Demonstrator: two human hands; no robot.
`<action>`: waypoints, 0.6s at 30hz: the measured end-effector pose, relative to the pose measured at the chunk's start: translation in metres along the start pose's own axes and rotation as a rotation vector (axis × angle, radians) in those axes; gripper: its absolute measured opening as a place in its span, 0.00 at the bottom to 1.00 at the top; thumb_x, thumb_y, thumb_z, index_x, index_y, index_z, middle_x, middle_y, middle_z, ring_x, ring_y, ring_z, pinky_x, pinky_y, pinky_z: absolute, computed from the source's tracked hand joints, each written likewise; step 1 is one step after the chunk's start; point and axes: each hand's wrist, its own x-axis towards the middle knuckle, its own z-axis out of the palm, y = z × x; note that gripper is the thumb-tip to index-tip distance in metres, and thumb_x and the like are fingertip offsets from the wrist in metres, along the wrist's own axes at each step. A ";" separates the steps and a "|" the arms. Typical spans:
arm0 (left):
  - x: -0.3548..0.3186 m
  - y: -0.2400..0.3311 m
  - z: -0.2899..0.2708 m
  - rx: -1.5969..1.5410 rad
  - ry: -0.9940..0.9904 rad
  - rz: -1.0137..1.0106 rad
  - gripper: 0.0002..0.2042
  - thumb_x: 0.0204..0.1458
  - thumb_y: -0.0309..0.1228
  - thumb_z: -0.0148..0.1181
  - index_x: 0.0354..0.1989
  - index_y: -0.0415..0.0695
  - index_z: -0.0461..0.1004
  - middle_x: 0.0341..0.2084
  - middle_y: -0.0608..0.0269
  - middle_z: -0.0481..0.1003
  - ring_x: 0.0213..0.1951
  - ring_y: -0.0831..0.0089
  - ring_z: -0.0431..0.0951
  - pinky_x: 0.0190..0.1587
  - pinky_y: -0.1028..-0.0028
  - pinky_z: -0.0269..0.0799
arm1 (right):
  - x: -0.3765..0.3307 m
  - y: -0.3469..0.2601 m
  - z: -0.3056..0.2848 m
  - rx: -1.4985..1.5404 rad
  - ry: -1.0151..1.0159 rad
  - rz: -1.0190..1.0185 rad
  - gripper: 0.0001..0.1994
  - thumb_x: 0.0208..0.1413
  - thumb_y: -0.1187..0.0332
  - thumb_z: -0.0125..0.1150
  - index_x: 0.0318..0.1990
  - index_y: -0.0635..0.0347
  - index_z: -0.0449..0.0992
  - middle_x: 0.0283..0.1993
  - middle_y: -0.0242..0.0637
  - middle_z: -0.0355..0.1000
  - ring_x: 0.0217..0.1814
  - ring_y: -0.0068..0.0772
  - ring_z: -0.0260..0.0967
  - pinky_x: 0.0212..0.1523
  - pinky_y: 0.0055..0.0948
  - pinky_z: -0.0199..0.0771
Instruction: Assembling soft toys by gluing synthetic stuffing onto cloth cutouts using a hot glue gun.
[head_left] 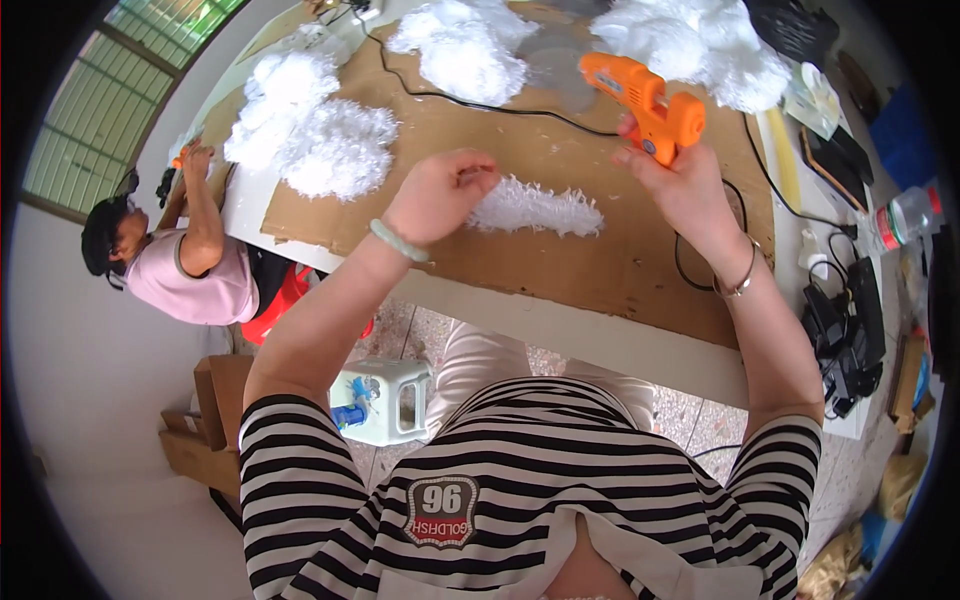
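Note:
My right hand (685, 180) is wrapped round the handle of an orange glue gun (645, 95), raised over the right part of the cardboard, its nozzle end pointing up and left. A short white fringed strip (540, 208) lies on the cardboard sheet (440, 130) in front of me. At the strip's left end is my left hand (440, 195), its fingers curled and pinched together. Whatever sits between those fingertips is too small to make out. Fluffy white heaps (340, 150) lie beyond my left hand.
More white heaps (465, 55) stand at the far side. A black cord (480, 103) crosses the cardboard. A clear bottle (900, 220), a phone (835, 165) and black adapters (845, 320) crowd the right. At the left, a person in pink (190, 275) works; a pale stool (385, 405) stands below.

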 end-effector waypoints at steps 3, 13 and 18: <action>-0.012 0.014 0.003 0.686 0.147 0.683 0.14 0.40 0.28 0.66 0.37 0.43 0.75 0.36 0.54 0.74 0.37 0.53 0.73 0.38 0.65 0.71 | -0.001 0.008 0.002 -0.013 0.057 -0.087 0.14 0.51 0.82 0.53 0.46 0.64 0.68 0.45 0.31 0.68 0.46 0.21 0.67 0.47 0.25 0.72; -0.005 0.016 0.000 0.278 -0.070 0.316 0.03 0.54 0.22 0.55 0.33 0.36 0.73 0.28 0.68 0.74 0.31 0.82 0.70 0.36 0.79 0.67 | -0.012 -0.007 0.020 -0.035 -0.109 -0.015 0.22 0.43 0.81 0.64 0.48 0.64 0.67 0.40 0.29 0.67 0.31 0.15 0.66 0.33 0.19 0.69; -0.008 0.041 0.003 0.167 0.013 0.318 0.06 0.53 0.27 0.57 0.34 0.37 0.72 0.21 0.66 0.71 0.25 0.80 0.66 0.30 0.78 0.65 | -0.017 -0.013 0.022 -0.097 -0.156 -0.029 0.24 0.41 0.78 0.69 0.47 0.64 0.67 0.39 0.29 0.67 0.31 0.15 0.65 0.33 0.19 0.69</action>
